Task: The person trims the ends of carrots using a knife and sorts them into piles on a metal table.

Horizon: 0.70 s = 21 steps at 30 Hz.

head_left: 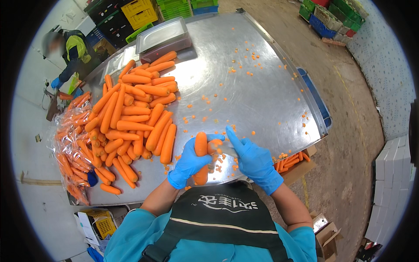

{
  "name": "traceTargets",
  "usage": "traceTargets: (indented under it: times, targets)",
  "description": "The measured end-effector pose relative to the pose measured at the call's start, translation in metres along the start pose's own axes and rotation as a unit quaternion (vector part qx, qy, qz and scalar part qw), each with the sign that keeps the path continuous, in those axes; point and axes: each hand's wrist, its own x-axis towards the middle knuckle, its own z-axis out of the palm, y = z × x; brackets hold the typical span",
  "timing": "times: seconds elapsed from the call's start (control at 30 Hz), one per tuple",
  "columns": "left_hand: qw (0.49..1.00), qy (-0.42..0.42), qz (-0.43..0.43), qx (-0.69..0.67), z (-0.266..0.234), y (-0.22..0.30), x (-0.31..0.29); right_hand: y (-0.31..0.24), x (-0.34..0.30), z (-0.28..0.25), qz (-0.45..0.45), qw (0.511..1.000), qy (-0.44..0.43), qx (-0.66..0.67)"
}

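Note:
Over the near edge of the steel table, my blue-gloved left hand is closed around a carrot. A second orange piece, blurred, shows beside its fingers; whether it is another carrot's end I cannot tell. Just to the right, my gloved right hand grips a knife, its thumb or finger stretched forward. The knife's blade points toward the left hand, and its handle is hidden in the palm. Small carrot slices lie below and around both hands. A large heap of whole carrots covers the table's left side.
Clear plastic bags of carrots lie at the left edge. A lidded bin stands at the back. Below the right edge, a cardboard box holds carrots. A blue container sits beyond that edge. Another person works at far left.

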Motion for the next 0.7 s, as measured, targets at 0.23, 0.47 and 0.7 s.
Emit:
traceTargets:
  times: [0.23,0.47,0.7]
  targets:
    - [0.996,-0.055,0.061,0.02,-0.007,-0.001,0.005,0.015,0.007,-0.028,-0.001,0.996,0.055,0.063]
    - [0.955,-0.043,0.189,0.224,-0.009,-0.009,0.004,-0.007,0.021,-0.038,-0.064,0.996,-0.066,0.017]
    - [0.914,-0.025,0.244,0.324,-0.008,-0.003,0.005,-0.01,0.021,-0.039,-0.072,0.993,-0.088,0.017]
